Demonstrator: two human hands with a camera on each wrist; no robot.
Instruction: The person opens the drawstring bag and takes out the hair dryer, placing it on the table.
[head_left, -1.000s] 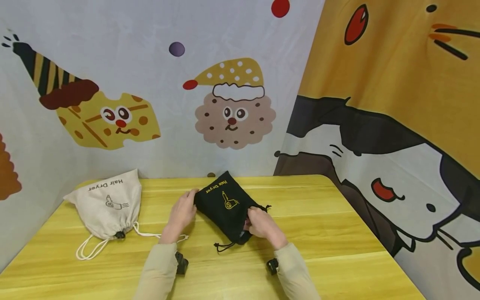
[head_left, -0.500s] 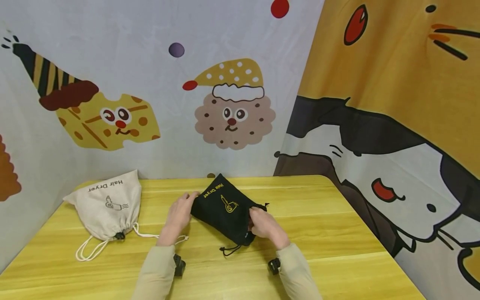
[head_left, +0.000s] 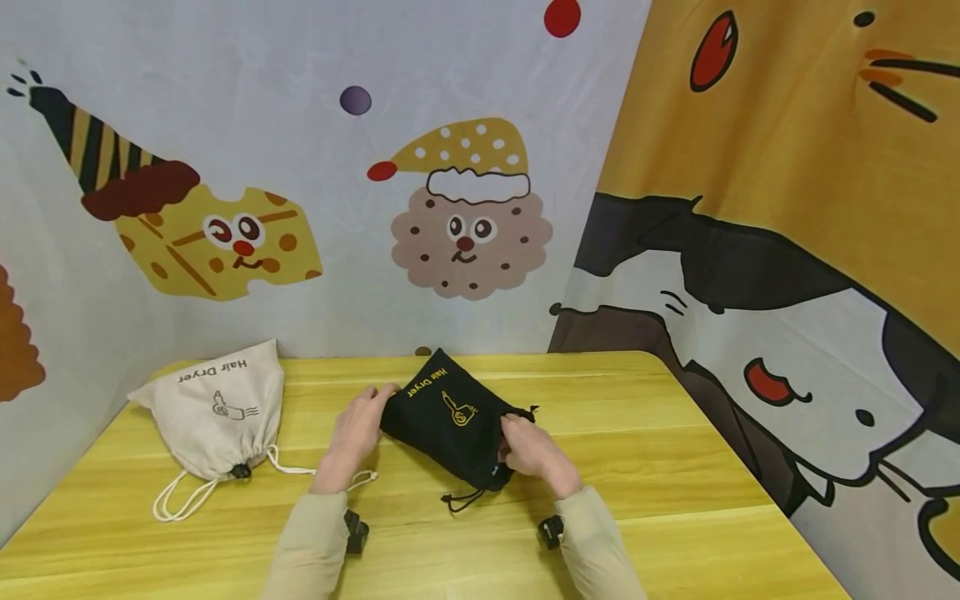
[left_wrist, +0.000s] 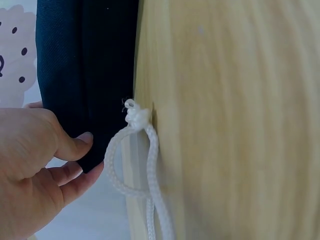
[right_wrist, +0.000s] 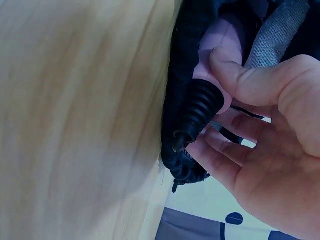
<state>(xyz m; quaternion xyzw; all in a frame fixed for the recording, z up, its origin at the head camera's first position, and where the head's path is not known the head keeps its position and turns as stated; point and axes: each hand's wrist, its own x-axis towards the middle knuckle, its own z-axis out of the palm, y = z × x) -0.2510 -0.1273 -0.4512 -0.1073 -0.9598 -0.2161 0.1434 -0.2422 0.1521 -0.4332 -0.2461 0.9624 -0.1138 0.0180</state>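
Observation:
A black drawstring bag (head_left: 435,425) printed "Hair Dryer" in gold lies tilted between both hands on the table. My left hand (head_left: 356,429) pinches the bag's bottom corner; in the left wrist view the thumb and fingers close on the dark cloth (left_wrist: 87,90). At the bag's mouth, my right hand (head_left: 532,450) reaches to the opening. Seen from the right wrist, the right hand (right_wrist: 275,115) grips a pink hair dryer handle (right_wrist: 222,42) ending in a black ribbed cord sleeve (right_wrist: 200,110). The rest of the hair dryer is hidden inside the bag.
A cream drawstring bag (head_left: 217,408), also printed "Hair Dryer", lies at the left of the wooden table (head_left: 637,533). Its white cord (left_wrist: 152,165) trails close to the left hand. A printed cloth backdrop (head_left: 337,317) stands behind the table's far edge.
The black bag has turned slightly and stretched between the hands. My left hand has shifted a little left and the right hand a little right. Both holds stay the same.

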